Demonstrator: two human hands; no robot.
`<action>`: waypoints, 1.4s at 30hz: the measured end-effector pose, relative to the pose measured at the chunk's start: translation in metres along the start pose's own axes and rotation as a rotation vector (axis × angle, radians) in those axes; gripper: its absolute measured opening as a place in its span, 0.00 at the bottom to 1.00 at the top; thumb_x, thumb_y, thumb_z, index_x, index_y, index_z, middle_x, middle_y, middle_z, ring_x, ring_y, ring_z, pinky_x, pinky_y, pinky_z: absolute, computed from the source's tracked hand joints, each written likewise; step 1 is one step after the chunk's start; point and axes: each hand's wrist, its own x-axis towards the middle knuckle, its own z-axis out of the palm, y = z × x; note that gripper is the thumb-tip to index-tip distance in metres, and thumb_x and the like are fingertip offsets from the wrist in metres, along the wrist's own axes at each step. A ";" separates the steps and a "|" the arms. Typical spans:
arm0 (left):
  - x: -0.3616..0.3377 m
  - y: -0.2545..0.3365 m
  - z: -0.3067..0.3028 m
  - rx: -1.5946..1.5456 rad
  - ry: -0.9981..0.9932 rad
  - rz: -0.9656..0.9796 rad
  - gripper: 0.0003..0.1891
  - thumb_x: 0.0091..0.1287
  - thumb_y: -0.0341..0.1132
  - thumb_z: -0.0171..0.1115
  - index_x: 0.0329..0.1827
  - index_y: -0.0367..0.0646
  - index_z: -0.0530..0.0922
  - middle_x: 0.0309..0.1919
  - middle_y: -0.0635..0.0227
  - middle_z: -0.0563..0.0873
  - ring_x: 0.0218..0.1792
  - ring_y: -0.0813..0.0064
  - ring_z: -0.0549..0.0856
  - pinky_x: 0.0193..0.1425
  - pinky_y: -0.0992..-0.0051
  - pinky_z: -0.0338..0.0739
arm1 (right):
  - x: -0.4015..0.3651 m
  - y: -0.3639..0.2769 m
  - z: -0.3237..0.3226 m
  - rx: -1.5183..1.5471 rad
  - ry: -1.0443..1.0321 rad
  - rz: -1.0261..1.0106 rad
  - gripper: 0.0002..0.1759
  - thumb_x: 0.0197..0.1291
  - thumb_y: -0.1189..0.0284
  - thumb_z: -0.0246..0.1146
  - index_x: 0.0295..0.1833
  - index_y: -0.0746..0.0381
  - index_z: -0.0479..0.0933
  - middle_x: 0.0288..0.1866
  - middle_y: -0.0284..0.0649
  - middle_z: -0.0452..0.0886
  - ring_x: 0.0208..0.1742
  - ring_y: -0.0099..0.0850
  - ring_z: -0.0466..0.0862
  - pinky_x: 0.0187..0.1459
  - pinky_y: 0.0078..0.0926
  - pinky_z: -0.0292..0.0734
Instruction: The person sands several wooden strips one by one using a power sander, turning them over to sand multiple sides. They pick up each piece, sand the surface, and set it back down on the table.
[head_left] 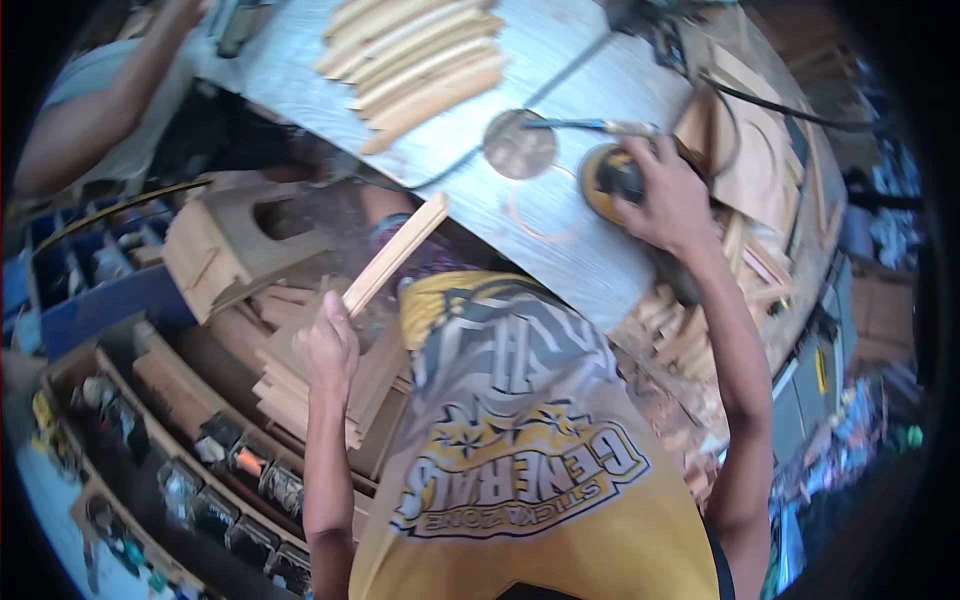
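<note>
At two o'clock my right hand [668,190] clasps a yellow tool [606,186], likely for control; toward nine my left hand [330,345] pinches a wooden strip [396,254] low, perhaps keeping its length free.

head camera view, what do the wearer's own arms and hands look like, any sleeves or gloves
The left hand and right hand wear no gloves, and no watch or bracelet shows. No sleeves cover the visible left arm or right arm. The shirt is yellow, grey and white, with large "GENERALS" lettering.
</note>
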 end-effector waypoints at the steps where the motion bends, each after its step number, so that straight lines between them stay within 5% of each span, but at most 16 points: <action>1: 0.005 0.007 -0.028 0.026 0.046 -0.019 0.23 0.81 0.50 0.52 0.40 0.39 0.85 0.25 0.45 0.86 0.30 0.45 0.88 0.34 0.49 0.79 | 0.002 0.002 0.000 0.014 0.006 0.014 0.38 0.50 0.63 0.72 0.71 0.48 0.74 0.59 0.53 0.76 0.50 0.56 0.85 0.50 0.52 0.84; 3: 0.015 0.037 -0.078 -0.030 0.189 0.249 0.22 0.78 0.51 0.62 0.36 0.39 0.82 0.21 0.54 0.82 0.24 0.52 0.85 0.29 0.56 0.76 | 0.005 0.003 0.002 0.038 0.032 0.037 0.39 0.50 0.64 0.72 0.72 0.48 0.73 0.60 0.54 0.75 0.52 0.57 0.84 0.51 0.52 0.84; 7: 0.028 0.081 -0.133 -0.092 0.341 0.453 0.19 0.72 0.49 0.71 0.36 0.40 0.81 0.22 0.62 0.80 0.23 0.61 0.82 0.28 0.63 0.75 | 0.010 -0.008 0.005 0.097 0.131 0.034 0.36 0.50 0.67 0.73 0.67 0.48 0.73 0.63 0.53 0.73 0.57 0.57 0.82 0.55 0.51 0.83; 19: 0.031 0.158 -0.186 -0.107 0.429 0.747 0.12 0.71 0.40 0.72 0.42 0.39 0.84 0.26 0.63 0.82 0.26 0.62 0.82 0.30 0.65 0.74 | 0.011 -0.035 0.013 0.098 0.095 0.123 0.37 0.49 0.64 0.75 0.68 0.45 0.73 0.59 0.53 0.75 0.49 0.58 0.85 0.45 0.53 0.85; 22: 0.031 0.184 -0.178 -0.172 0.232 0.725 0.07 0.75 0.31 0.65 0.47 0.36 0.84 0.28 0.58 0.82 0.26 0.62 0.81 0.33 0.66 0.76 | 0.014 -0.030 0.035 0.329 0.190 0.165 0.32 0.50 0.68 0.71 0.66 0.53 0.81 0.56 0.55 0.84 0.49 0.53 0.88 0.49 0.52 0.85; 24: 0.027 0.208 -0.147 -0.400 -0.152 0.635 0.10 0.79 0.31 0.58 0.51 0.34 0.83 0.27 0.59 0.81 0.26 0.70 0.80 0.34 0.68 0.75 | 0.014 -0.026 0.037 0.355 0.123 0.120 0.30 0.52 0.73 0.67 0.65 0.57 0.81 0.48 0.57 0.87 0.46 0.52 0.89 0.47 0.51 0.85; 26: 0.018 0.237 -0.114 -0.485 -0.482 0.646 0.13 0.81 0.34 0.55 0.54 0.32 0.83 0.27 0.60 0.81 0.29 0.77 0.78 0.35 0.70 0.74 | 0.013 -0.027 0.070 0.363 0.531 0.069 0.31 0.51 0.73 0.69 0.65 0.57 0.80 0.48 0.62 0.84 0.45 0.57 0.88 0.46 0.52 0.86; 27: 0.013 0.252 -0.100 -0.455 -0.534 0.677 0.15 0.82 0.35 0.54 0.55 0.32 0.82 0.28 0.59 0.82 0.31 0.78 0.79 0.36 0.70 0.75 | -0.001 -0.035 0.039 0.308 0.342 0.179 0.32 0.51 0.73 0.69 0.66 0.57 0.78 0.50 0.62 0.82 0.46 0.59 0.87 0.46 0.53 0.86; 28: 0.006 0.268 -0.089 -0.461 -0.573 0.699 0.16 0.82 0.37 0.54 0.56 0.31 0.82 0.29 0.55 0.84 0.30 0.73 0.82 0.37 0.68 0.77 | -0.004 -0.045 0.007 0.284 0.158 0.237 0.33 0.50 0.73 0.69 0.67 0.56 0.77 0.52 0.62 0.80 0.47 0.61 0.87 0.45 0.54 0.86; 30: 0.000 0.292 -0.079 -0.456 -0.613 0.805 0.15 0.81 0.36 0.57 0.57 0.33 0.82 0.30 0.52 0.84 0.29 0.63 0.84 0.38 0.64 0.79 | -0.006 -0.049 0.020 0.324 0.246 0.263 0.34 0.50 0.74 0.69 0.67 0.55 0.75 0.57 0.60 0.76 0.50 0.63 0.86 0.45 0.53 0.87; 33: 0.006 0.316 -0.078 -0.482 -0.611 0.899 0.14 0.81 0.34 0.59 0.60 0.33 0.82 0.30 0.62 0.82 0.31 0.76 0.79 0.38 0.74 0.75 | -0.008 -0.047 0.017 0.293 0.107 0.297 0.37 0.50 0.71 0.72 0.69 0.48 0.73 0.58 0.57 0.75 0.53 0.59 0.84 0.43 0.49 0.88; 36: 0.005 0.325 -0.082 -0.537 -0.579 1.002 0.14 0.78 0.32 0.63 0.60 0.33 0.82 0.31 0.57 0.83 0.30 0.71 0.81 0.37 0.71 0.76 | -0.011 -0.044 0.026 0.249 0.087 0.307 0.39 0.48 0.70 0.74 0.70 0.47 0.73 0.57 0.55 0.75 0.51 0.58 0.85 0.43 0.48 0.89; 38: 0.005 0.327 -0.090 -0.561 -0.565 1.066 0.13 0.76 0.30 0.64 0.59 0.36 0.83 0.33 0.52 0.84 0.26 0.58 0.82 0.35 0.65 0.78 | -0.015 -0.045 0.026 0.232 0.088 0.317 0.40 0.47 0.70 0.75 0.69 0.47 0.73 0.56 0.54 0.75 0.50 0.57 0.85 0.42 0.48 0.89; 42: 0.010 0.314 -0.097 -0.613 -0.576 1.006 0.13 0.77 0.33 0.64 0.58 0.36 0.84 0.35 0.53 0.86 0.27 0.60 0.83 0.36 0.66 0.78 | -0.018 -0.041 0.029 0.197 0.110 0.331 0.38 0.48 0.67 0.76 0.68 0.48 0.73 0.55 0.54 0.75 0.48 0.57 0.86 0.40 0.49 0.88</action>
